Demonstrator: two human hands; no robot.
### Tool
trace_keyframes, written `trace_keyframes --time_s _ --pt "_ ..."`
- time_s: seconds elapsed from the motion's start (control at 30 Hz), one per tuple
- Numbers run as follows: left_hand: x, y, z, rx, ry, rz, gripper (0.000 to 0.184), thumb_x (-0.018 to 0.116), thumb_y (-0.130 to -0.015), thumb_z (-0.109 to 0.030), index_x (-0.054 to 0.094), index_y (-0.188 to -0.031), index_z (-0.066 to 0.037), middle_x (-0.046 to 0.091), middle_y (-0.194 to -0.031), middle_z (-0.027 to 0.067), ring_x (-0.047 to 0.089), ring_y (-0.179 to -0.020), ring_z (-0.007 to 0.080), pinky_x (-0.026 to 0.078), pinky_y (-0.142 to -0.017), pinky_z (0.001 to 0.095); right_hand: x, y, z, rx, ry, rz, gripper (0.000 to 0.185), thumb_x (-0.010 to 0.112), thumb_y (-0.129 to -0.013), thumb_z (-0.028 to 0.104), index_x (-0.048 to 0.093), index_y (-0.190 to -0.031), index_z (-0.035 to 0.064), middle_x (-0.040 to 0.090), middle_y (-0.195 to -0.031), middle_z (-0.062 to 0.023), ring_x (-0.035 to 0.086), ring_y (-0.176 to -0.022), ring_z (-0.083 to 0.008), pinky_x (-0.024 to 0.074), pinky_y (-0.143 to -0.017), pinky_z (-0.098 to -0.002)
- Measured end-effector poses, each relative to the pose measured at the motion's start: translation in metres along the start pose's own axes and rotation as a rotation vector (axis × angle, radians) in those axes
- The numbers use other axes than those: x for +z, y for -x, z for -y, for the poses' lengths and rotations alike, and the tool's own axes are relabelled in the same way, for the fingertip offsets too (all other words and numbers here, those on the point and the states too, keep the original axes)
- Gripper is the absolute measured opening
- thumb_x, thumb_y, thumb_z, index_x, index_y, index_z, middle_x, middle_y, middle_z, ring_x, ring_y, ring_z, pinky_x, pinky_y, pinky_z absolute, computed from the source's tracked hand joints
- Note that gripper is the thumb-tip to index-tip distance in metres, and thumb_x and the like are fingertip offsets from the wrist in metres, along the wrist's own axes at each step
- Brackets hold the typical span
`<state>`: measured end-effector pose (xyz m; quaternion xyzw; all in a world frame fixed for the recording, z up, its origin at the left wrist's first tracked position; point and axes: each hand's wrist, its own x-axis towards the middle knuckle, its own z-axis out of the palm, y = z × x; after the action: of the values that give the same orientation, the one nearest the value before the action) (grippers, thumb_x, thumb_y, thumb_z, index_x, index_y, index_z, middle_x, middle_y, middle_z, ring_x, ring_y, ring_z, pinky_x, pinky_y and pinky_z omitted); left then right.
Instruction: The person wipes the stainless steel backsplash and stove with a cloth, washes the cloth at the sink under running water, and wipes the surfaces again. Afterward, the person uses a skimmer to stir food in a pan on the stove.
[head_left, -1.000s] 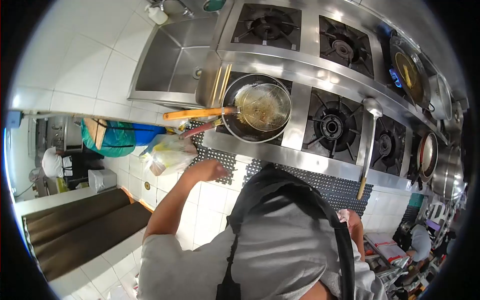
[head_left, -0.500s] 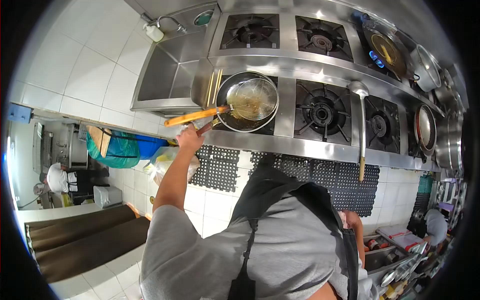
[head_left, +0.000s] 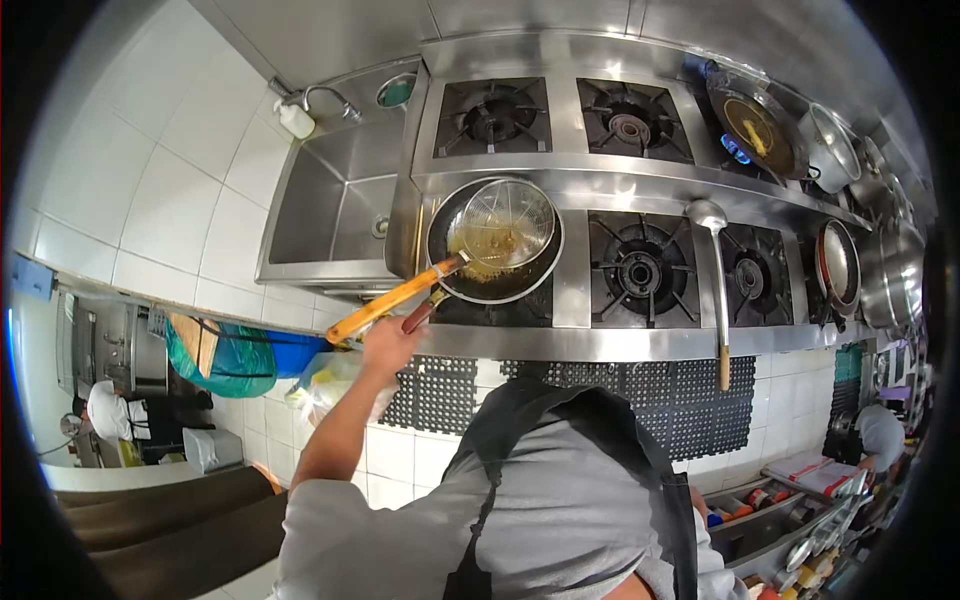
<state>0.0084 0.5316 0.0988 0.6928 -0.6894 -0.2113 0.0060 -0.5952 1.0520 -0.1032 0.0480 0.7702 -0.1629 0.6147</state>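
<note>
My left hand (head_left: 388, 346) is closed round the reddish-brown handle (head_left: 420, 316) of a dark frying pan (head_left: 440, 228), which sits on the front-left burner. Yellowish liquid (head_left: 490, 270) with bits in it shows at the bottom of the pan. A round wire-mesh strainer (head_left: 510, 218) rests over the pan, tilted. Its long wooden handle (head_left: 395, 302) slants down to the left, passing just above my left hand. My right hand (head_left: 698, 503) is down at my right side, mostly hidden behind the apron, and its fingers do not show.
A long-handled ladle (head_left: 720, 270) lies across the stove at right. Beyond it, a wok (head_left: 775, 110) stands over a blue flame. A steel sink (head_left: 340, 215) adjoins the stove's left side. Other people (head_left: 118, 410) are at far left and far right (head_left: 880, 437).
My view has tilted, so the stove sits lower in the picture. The strainer has shifted slightly toward the pan's far side. My right hand has slipped further out of sight.
</note>
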Motion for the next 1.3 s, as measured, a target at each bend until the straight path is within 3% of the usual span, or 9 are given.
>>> trace_keyframes --time_s 0.33,0.47,0.7,0.8,1.0,1.13,1.2,1.27,1.3 --pt "-0.114 -0.161 -0.031 0.143 0.006 -0.152 0.049 0.074 -0.084 -0.054 0.074 -0.091 -0.005 0.071 -0.081 0.0219 0.070 -0.083 0.0423 0.053 -0.074 0.0492 0.081 0.031 0.121 -0.257 -0.008 -0.135 0.034 0.061 -0.093 0.037 0.071 -0.075 0.0102 0.056 -0.054 -0.0020 0.042 -0.036 -0.0130 0.0291 -0.034 -0.0366" --pt "-0.116 -0.274 -0.011 0.288 -0.183 -0.151 0.054 0.071 -0.084 -0.058 0.075 -0.098 -0.006 0.071 -0.085 0.0213 0.069 -0.085 0.0420 0.051 -0.074 0.0494 0.088 0.018 0.077 -0.089 -0.010 -0.216 0.035 0.070 -0.088 0.033 0.075 -0.085 -0.0020 0.070 -0.080 -0.0104 0.063 -0.063 -0.0207 0.0519 -0.057 -0.0416" --pt "-0.127 -0.383 -0.025 0.367 -0.133 -0.203 0.062 0.073 -0.084 -0.062 0.075 -0.082 0.000 0.064 -0.069 0.0230 0.065 -0.072 0.0439 0.049 -0.070 0.0507 0.120 0.093 0.017 -0.075 0.502 -0.138 0.040 0.059 -0.091 0.044 0.076 -0.116 0.0176 0.076 -0.111 -0.0149 0.073 -0.097 -0.0290 0.0554 -0.085 -0.0428" --pt "-0.144 -0.405 -0.038 0.307 -0.266 -0.233 0.061 0.073 -0.084 -0.061 0.075 -0.099 -0.002 0.070 -0.085 0.0231 0.068 -0.086 0.0433 0.051 -0.079 0.0496 0.132 0.092 0.001 -0.050 0.416 -0.099 0.036 0.062 -0.090 0.035 0.077 -0.114 0.0141 0.077 -0.102 -0.0105 0.073 -0.090 -0.0229 0.0564 -0.079 -0.0393" --pt "-0.161 -0.447 -0.015 -0.003 -0.500 -0.394 0.071 0.073 -0.087 -0.054 0.058 -0.139 -0.008 0.069 -0.125 0.0186 0.065 -0.116 0.0406 0.050 -0.098 0.0476 0.173 0.124 0.128 -0.142 0.002 -0.259 0.036 0.057 -0.092 0.035 0.079 -0.103 0.0077 0.077 -0.094 -0.0090 0.070 -0.082 -0.0197 0.0560 -0.079 -0.0370" --pt "-0.162 -0.402 -0.009 0.263 -0.179 -0.504 0.058 0.075 -0.090 -0.039 0.061 -0.132 -0.002 0.072 -0.116 0.0165 0.069 -0.106 0.0342 0.054 -0.092 0.0432 0.191 0.147 0.240 -0.817 0.211 -0.145 0.034 0.060 -0.093 0.031 0.077 -0.107 0.0042 0.076 -0.096 -0.0089 0.071 -0.085 -0.0202 0.0559 -0.083 -0.0361" --pt "-0.147 -0.348 -0.025 0.342 0.131 -0.384 0.051 0.075 -0.092 -0.031 0.061 -0.130 0.000 0.072 -0.113 0.0147 0.070 -0.101 0.0294 0.055 -0.089 0.0394 0.214 0.161 0.297 -0.550 -0.273 0.096 0.033 0.060 -0.095 0.030 0.076 -0.104 0.0028 0.075 -0.094 -0.0095 0.071 -0.080 -0.0204 0.0579 -0.076 -0.0355" --pt "-0.106 -0.292 -0.054 0.555 0.394 -0.249 0.044 0.073 -0.094 -0.023 0.062 -0.129 0.001 0.072 -0.109 0.0111 0.068 -0.093 0.0210 0.054 -0.083 0.0333 0.237 0.136 0.332 -0.754 -0.285 0.180 0.034 0.063 -0.097 0.034 0.073 -0.100 0.0012 0.074 -0.088 -0.0114 0.069 -0.064 -0.0178 0.0556 -0.055 -0.0306" --pt "-0.087 -0.262 -0.075 0.702 0.276 -0.181 0.040 0.073 -0.094 -0.021 0.063 -0.126 0.001 0.071 -0.105 0.0090 0.067 -0.090 0.0188 0.054 -0.083 0.0319 0.243 0.154 0.359 -0.587 -0.247 0.273 0.047 0.064 -0.096 0.042 0.070 -0.116 -0.0009 0.073 -0.103 -0.0156 0.073 -0.086 -0.0212 0.0589 -0.072 -0.0335"
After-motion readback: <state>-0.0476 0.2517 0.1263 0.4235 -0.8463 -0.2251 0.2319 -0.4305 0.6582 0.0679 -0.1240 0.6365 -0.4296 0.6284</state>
